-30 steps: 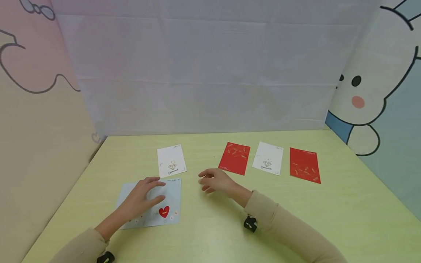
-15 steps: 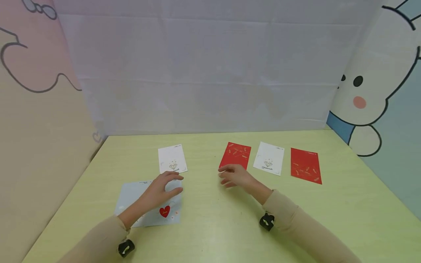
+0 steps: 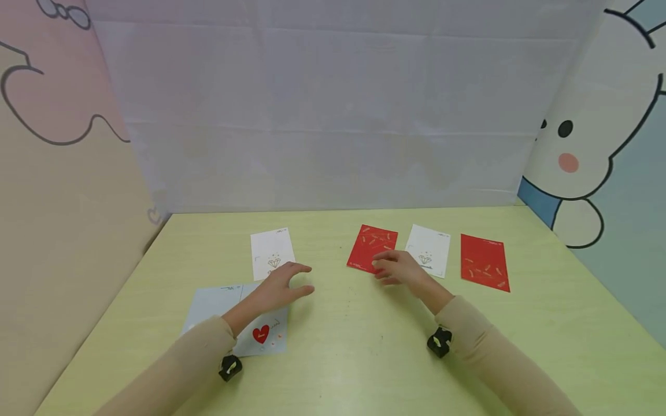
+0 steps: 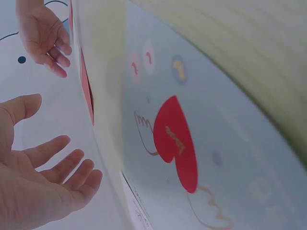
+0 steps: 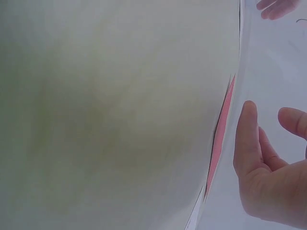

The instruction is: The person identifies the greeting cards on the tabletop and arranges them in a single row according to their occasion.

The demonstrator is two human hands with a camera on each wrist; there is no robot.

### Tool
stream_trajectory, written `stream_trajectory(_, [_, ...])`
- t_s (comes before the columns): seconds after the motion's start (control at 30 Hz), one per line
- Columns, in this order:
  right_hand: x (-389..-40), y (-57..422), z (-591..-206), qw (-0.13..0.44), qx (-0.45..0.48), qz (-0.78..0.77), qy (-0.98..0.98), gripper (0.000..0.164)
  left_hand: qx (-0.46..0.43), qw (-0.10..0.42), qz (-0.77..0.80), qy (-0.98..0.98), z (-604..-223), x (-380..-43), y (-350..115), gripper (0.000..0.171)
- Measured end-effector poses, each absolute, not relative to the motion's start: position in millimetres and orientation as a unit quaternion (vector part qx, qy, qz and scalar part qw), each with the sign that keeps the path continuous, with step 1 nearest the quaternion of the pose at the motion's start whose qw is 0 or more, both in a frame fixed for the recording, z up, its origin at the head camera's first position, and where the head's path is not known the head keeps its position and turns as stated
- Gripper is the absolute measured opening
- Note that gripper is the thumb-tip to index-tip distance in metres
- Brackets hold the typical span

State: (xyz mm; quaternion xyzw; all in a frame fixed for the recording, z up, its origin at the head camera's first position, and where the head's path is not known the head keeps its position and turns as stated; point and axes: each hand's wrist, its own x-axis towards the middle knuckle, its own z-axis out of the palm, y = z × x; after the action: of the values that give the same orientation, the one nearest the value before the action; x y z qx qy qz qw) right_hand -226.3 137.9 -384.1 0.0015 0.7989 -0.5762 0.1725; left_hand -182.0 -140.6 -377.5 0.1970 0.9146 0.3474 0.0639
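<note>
My left hand (image 3: 285, 284) hovers over the right part of a pale blue card (image 3: 215, 300) with a red heart, which lies unfolded on the table. Its fingers are spread and relaxed, with nothing between them. Just beyond it lies a white card (image 3: 267, 245) with a gold diamond drawing, its lower edge partly hidden by the hand. My right hand (image 3: 403, 269) is held above the table, fingers loosely bent and holding nothing. In the head view it overlaps the lower right corner of a red card (image 3: 366, 245) with gold marks and the edge of a second white diamond card (image 3: 429, 245).
Another red card (image 3: 485, 263) lies farther right on the pale yellow-green table (image 3: 343, 370). A white cloth (image 3: 333, 115) hangs behind the table's far edge. Walls with cartoon drawings stand on both sides. Each wrist wears a small black device.
Both hands have moved to the right, the left one across the blue card and the right one from beside the left red card to over its corner. The cards stay in place.
</note>
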Motion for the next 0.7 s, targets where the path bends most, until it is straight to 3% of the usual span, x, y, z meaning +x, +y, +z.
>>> stream_trajectory(0.7, [-250.6,165.3,-384.2,0.131,0.064,-0.56,0.815,0.043,0.146,0.119,0.336,0.923,-382.7,-225.4,-89.4,0.056])
